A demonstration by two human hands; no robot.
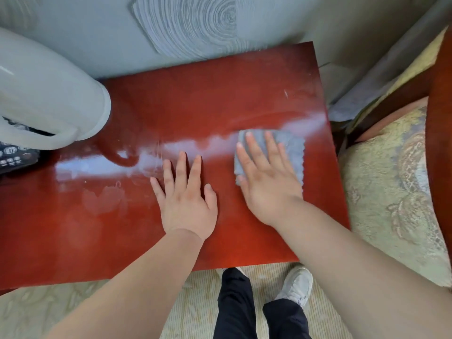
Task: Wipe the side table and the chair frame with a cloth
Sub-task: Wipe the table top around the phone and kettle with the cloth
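Observation:
A glossy red-brown side table (195,99) fills the middle of the head view. On its right part lies a folded grey cloth (292,145). My right hand (266,177) presses flat on that cloth, fingers spread and pointing away from me. Beside it, to the left, my left hand (186,199) rests flat on the bare tabletop with fingers apart and nothing in it. The dark red wooden chair frame (437,99) stands at the right edge, around a patterned seat cushion (391,192).
A large white kettle-like jug (49,94) stands on the table's far left, with a dark remote or keypad (14,155) beside it. A grey wall is behind the table. My legs and a white shoe (297,285) stand on patterned flooring below the near edge.

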